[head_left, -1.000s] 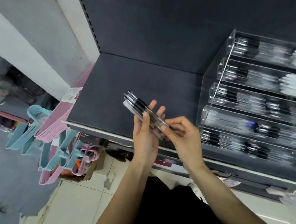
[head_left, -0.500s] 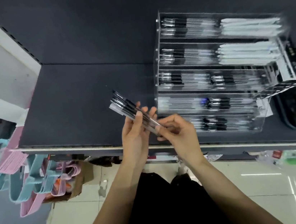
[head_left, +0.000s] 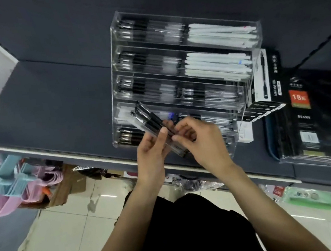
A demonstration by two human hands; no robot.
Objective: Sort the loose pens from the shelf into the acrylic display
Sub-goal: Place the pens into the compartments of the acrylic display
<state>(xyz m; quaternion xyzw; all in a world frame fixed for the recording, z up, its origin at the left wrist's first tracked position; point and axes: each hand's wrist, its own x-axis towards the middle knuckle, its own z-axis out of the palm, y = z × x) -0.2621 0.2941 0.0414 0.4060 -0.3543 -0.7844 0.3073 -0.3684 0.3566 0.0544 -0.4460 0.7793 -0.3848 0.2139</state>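
My left hand [head_left: 152,151] grips a bundle of clear pens with black caps [head_left: 149,120], caps pointing up and left. My right hand [head_left: 201,141] pinches the lower end of the same bundle with curled fingers. Both hands hover over the front rows of the tiered acrylic display [head_left: 229,104], which stands on the dark shelf [head_left: 52,102]. Its rows hold black-capped pens on the left and white pens on the upper right. The bundle's lower tips are hidden behind my fingers.
A pen box [head_left: 264,82] leans beside the display's right wall. Wrapped black diaries [head_left: 315,118] lie further right. Below the shelf's left edge hang pink and blue hangers [head_left: 10,187]. Tiled floor [head_left: 69,232] and a lower shelf with packets lie beneath.
Both hands have carried the pen bundle to the right, from in front of the bare shelf to over the display's front rows. The view swung right with them.
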